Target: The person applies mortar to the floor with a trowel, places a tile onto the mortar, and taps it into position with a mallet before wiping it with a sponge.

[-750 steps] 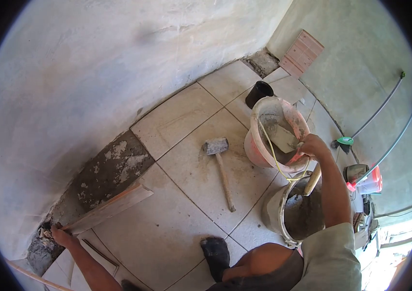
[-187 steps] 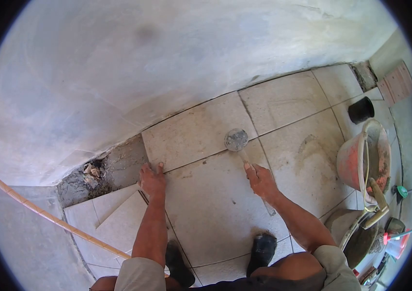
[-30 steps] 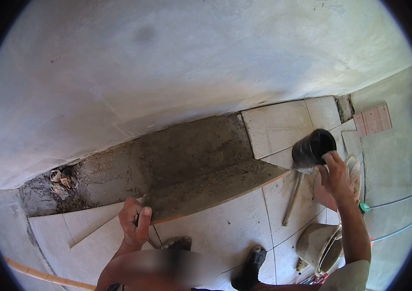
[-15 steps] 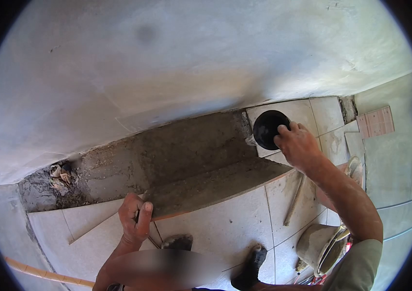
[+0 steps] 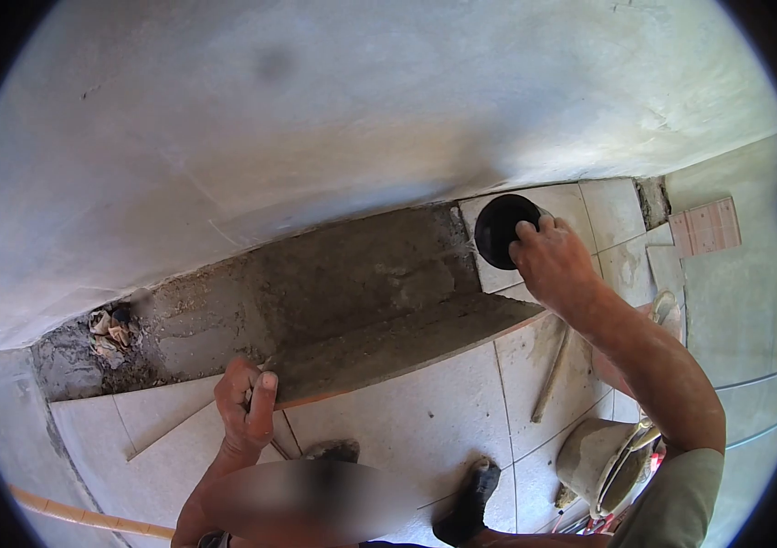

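My left hand [image 5: 246,406] is closed around the left end of a long tile [image 5: 397,352], which is tilted up on its edge. The tile's grey-brown back faces the wall, and a thin orange edge shows along its near side. Behind it lies a damp mortar bed [image 5: 343,265] in the gap along the wall. My right hand [image 5: 555,263] pinches the rim of a black bowl [image 5: 501,232]. That bowl is tipped with its dark inside toward me, over the white tiles [image 5: 612,215] at the right end of the gap.
A mortar-stained bucket [image 5: 585,461] stands at the lower right. A thin stick [image 5: 550,376] lies on the floor tiles. Crumpled scraps [image 5: 112,336] sit at the left end of the bed. The plastered wall [image 5: 361,110] rises behind, and my foot [image 5: 470,502] is below the tile.
The black bowl and my right hand have shifted slightly up and left. My left hand and the tile's held end have moved a little left; both grips are unchanged.
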Action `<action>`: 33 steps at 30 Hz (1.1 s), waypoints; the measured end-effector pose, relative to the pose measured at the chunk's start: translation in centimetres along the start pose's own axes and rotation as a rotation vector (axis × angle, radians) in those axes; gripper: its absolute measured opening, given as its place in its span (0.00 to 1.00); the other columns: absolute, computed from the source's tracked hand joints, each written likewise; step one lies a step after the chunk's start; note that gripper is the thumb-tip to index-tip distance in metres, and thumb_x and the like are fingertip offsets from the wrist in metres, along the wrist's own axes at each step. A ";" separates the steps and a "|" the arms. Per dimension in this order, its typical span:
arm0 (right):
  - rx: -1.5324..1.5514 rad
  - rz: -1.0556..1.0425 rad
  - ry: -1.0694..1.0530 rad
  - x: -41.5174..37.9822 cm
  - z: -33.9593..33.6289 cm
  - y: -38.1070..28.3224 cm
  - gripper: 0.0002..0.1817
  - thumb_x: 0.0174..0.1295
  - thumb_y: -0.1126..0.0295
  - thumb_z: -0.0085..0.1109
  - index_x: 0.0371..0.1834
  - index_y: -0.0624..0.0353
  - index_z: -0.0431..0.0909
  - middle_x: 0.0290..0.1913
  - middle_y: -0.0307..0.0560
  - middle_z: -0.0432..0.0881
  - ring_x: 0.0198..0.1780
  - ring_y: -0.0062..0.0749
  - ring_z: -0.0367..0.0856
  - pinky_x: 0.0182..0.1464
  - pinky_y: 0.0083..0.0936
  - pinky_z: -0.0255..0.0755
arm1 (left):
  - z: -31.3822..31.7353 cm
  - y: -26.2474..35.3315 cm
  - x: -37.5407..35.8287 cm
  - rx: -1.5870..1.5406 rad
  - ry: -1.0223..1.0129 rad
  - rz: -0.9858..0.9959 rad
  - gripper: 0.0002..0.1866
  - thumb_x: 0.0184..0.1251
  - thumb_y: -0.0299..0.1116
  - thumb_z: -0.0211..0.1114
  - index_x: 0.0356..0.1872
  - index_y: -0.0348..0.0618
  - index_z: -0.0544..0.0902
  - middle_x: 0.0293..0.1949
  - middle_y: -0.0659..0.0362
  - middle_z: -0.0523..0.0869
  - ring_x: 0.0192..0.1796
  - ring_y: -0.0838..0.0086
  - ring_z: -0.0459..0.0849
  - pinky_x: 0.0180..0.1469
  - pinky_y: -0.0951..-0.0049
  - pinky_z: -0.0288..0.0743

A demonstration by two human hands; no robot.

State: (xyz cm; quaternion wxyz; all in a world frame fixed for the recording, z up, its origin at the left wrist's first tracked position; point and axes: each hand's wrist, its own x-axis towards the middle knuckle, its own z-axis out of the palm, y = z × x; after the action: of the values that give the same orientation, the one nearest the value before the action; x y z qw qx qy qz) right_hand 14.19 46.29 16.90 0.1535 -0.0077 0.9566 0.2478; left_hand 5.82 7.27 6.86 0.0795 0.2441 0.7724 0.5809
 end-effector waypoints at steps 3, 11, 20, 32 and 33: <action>0.048 0.028 -0.005 1.3 -0.6 -0.3 0.09 0.60 0.67 0.52 0.29 0.53 0.83 0.35 0.43 0.77 0.42 0.36 0.77 0.44 0.33 0.69 | 0.1 0.3 0.2 -0.013 0.011 -0.023 0.17 0.66 0.32 0.57 0.19 0.42 0.62 0.21 0.64 0.63 0.25 0.80 0.59 0.27 0.74 0.53; 0.025 0.032 -0.103 3.2 -1.6 -1.5 0.05 0.59 0.69 0.55 0.33 0.53 0.82 0.36 0.44 0.76 0.41 0.35 0.79 0.44 0.32 0.72 | 0.0 -0.3 0.3 -0.039 0.038 -0.047 0.16 0.61 0.27 0.59 0.18 0.41 0.63 0.20 0.62 0.65 0.24 0.79 0.59 0.26 0.73 0.54; 0.315 0.358 -0.078 -1.6 -2.5 2.4 0.09 0.53 0.67 0.66 0.35 0.56 0.77 0.38 0.47 0.76 0.44 0.43 0.79 0.45 0.38 0.73 | 0.0 -0.5 0.4 -0.026 0.033 -0.045 0.17 0.64 0.28 0.57 0.18 0.42 0.62 0.20 0.63 0.63 0.24 0.80 0.58 0.26 0.74 0.52; 0.509 0.857 0.136 -13.1 5.1 3.0 0.15 0.52 0.62 0.67 0.33 0.61 0.75 0.35 0.55 0.77 0.40 0.57 0.78 0.39 0.46 0.70 | 0.2 0.0 0.8 -0.051 0.067 -0.055 0.17 0.65 0.28 0.57 0.18 0.42 0.62 0.20 0.64 0.62 0.24 0.81 0.57 0.25 0.74 0.51; 0.532 0.847 0.158 -13.7 6.0 2.4 0.15 0.52 0.62 0.67 0.34 0.61 0.75 0.36 0.55 0.77 0.40 0.57 0.78 0.39 0.46 0.71 | 0.3 0.1 0.8 -0.053 0.079 -0.058 0.17 0.66 0.28 0.57 0.18 0.42 0.61 0.20 0.65 0.61 0.24 0.81 0.57 0.25 0.74 0.51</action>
State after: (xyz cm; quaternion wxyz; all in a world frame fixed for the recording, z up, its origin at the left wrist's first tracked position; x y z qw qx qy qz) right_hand 28.80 50.42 17.10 -0.0368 0.4016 0.9144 0.0345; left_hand 5.21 7.91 6.97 0.0722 0.1960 0.7661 0.6079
